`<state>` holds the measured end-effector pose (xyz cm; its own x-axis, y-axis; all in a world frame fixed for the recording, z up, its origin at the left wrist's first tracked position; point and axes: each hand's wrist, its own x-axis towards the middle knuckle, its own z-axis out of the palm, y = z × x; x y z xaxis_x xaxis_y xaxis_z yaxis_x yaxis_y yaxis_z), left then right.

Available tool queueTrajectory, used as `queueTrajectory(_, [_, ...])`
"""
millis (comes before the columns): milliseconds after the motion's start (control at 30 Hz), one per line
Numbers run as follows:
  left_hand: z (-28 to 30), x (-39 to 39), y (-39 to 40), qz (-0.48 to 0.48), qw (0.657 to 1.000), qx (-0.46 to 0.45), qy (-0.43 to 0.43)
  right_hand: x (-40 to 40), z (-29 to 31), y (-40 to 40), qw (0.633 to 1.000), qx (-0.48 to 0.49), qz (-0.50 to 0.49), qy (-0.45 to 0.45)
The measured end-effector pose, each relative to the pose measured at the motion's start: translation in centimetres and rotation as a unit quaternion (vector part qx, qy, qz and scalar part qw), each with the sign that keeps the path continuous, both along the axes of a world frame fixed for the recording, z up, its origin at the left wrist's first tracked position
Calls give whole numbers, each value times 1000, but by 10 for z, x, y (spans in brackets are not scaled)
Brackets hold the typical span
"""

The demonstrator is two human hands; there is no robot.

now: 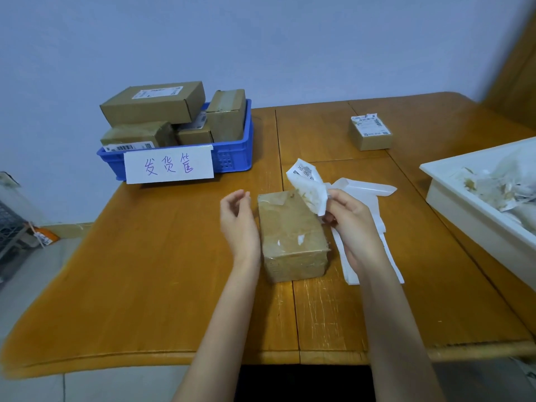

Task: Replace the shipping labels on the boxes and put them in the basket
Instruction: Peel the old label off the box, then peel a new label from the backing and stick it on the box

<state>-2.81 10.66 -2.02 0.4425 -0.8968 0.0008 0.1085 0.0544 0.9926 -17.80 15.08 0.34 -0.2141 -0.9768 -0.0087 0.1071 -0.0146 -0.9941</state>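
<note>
Hands: left hand (236, 219) loosely open beside the box; right hand (349, 216) pinching a peeled shipping label (309, 188), print "050-050" legible.
Wooden worktop (174, 271).
Blue basket (232, 158), boxes inside, sign "发货筐" (169, 165).
Taped cardboard box (291, 236), worktop centre, label stripped: likely light, stiff, slick-taped; grip by the long sides.
Small labelled box (370, 134), far right.

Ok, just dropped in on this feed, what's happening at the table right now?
A person is stripping the old label off a taped brown box in front of them. The right hand pinches the peeled, crumpled label just above the box; the left hand hovers open beside it. White backing sheets lie to the right. The blue basket already holds several boxes, one small labelled box waits farther back, and a white bin holds paper scraps.
</note>
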Motion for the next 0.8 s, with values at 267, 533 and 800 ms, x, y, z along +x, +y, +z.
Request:
queueTrajectory(267, [86,-92,41,-112,953,-272,-68,-72,25,21,983,-28,-182,-19])
queueTrajectory(533, [38,-228,68,-394,914,-35,-93,-183,46,73,893,-64,-442,55])
queueTrajectory(800, [-3,-290,96,-508,838,198,6,-239,27,94,832,-6,-530,166])
